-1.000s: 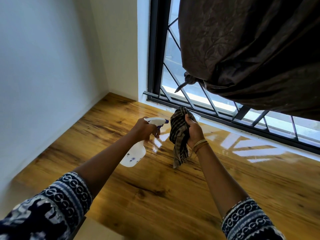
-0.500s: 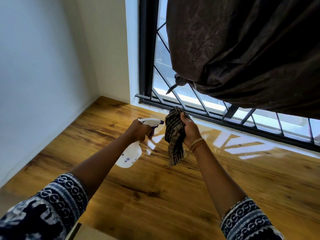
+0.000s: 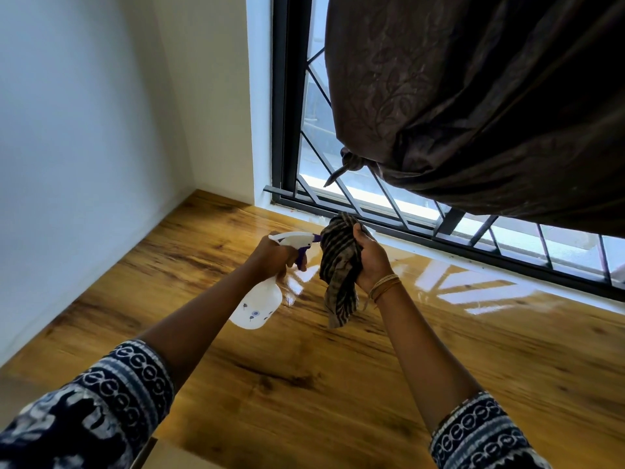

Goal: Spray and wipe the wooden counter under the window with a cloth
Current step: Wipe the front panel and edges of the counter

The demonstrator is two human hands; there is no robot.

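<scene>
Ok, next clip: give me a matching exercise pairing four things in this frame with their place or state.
Things:
1. spray bottle
2. striped cloth
3. brown curtain
4. wooden counter

States:
A. knotted up, hanging in front of the window
B. bunched in the right hand, held off the surface
C. glossy, reflecting the window grille
D. gripped by the left hand, nozzle pointing at the cloth

Pairs: 1-D, 2-B, 3-A, 4-C

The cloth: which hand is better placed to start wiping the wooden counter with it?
The right hand, probably: it already grips the cloth above the wooden counter, while the left hand holds the spray bottle.
</scene>
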